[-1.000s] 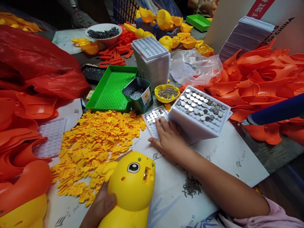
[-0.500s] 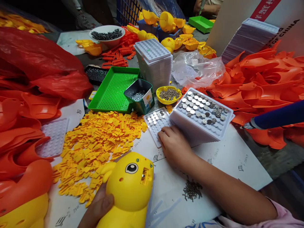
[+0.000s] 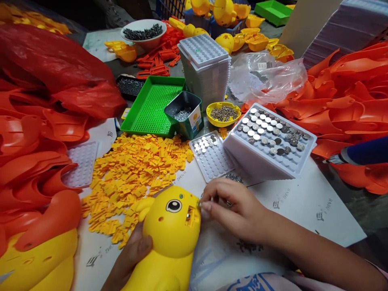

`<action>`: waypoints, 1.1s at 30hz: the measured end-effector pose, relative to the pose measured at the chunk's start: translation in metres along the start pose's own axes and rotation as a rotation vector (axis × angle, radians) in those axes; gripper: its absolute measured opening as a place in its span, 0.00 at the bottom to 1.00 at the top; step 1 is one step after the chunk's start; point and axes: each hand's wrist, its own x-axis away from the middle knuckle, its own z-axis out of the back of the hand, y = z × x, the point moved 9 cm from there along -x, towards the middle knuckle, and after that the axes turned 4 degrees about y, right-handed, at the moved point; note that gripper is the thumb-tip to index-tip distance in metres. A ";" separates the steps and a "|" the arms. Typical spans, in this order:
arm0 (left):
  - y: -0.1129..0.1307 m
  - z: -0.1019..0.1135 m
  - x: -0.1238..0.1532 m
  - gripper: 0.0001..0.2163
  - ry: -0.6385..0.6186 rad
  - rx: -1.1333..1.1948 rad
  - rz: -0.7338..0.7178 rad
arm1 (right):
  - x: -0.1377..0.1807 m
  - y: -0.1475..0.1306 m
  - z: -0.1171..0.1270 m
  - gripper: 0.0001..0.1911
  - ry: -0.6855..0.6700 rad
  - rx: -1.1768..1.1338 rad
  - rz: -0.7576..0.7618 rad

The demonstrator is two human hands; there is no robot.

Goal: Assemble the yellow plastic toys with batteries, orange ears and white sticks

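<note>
My left hand (image 3: 135, 250) is closed around a yellow animal toy (image 3: 171, 246), tilted, with a printed eye and two small ears. A small open slot (image 3: 191, 216) in its head shows metal inside. At the edge of the head beside this slot, my right hand (image 3: 236, 206) has thumb and forefinger pinched together. Something tiny between them is mostly hidden. Beyond this hand lies a clear blister tray (image 3: 214, 165) with several silver button cells at its far end. A stack of white trays (image 3: 266, 149) with button cells (image 3: 262, 125) on top leans beside it.
Small yellow plastic parts (image 3: 136, 173) are heaped left of the toy. Behind are a green tray (image 3: 151, 109), a dark tub (image 3: 184, 117) and a yellow bowl of screws (image 3: 223, 113). Orange parts (image 3: 339, 97) and a blue pen-shaped tool (image 3: 366, 152) are at right.
My right hand has left the small blister tray and come back to the toy's head, fingers now pinched. My left hand still holds the toy. The whole view has shifted slightly.
</note>
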 end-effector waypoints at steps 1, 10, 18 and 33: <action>0.000 0.001 0.002 0.42 0.066 -0.003 0.003 | 0.003 -0.003 -0.004 0.19 -0.035 -0.112 -0.033; 0.000 -0.009 -0.006 0.40 -0.022 -0.079 -0.083 | 0.014 0.011 -0.012 0.24 -0.025 -0.186 -0.247; -0.001 -0.023 -0.002 0.50 -0.177 0.000 -0.073 | 0.019 0.004 -0.003 0.06 0.132 -0.453 -0.115; -0.003 -0.024 -0.010 0.51 -0.324 -0.067 -0.081 | 0.026 0.020 -0.019 0.17 0.038 -0.467 -0.216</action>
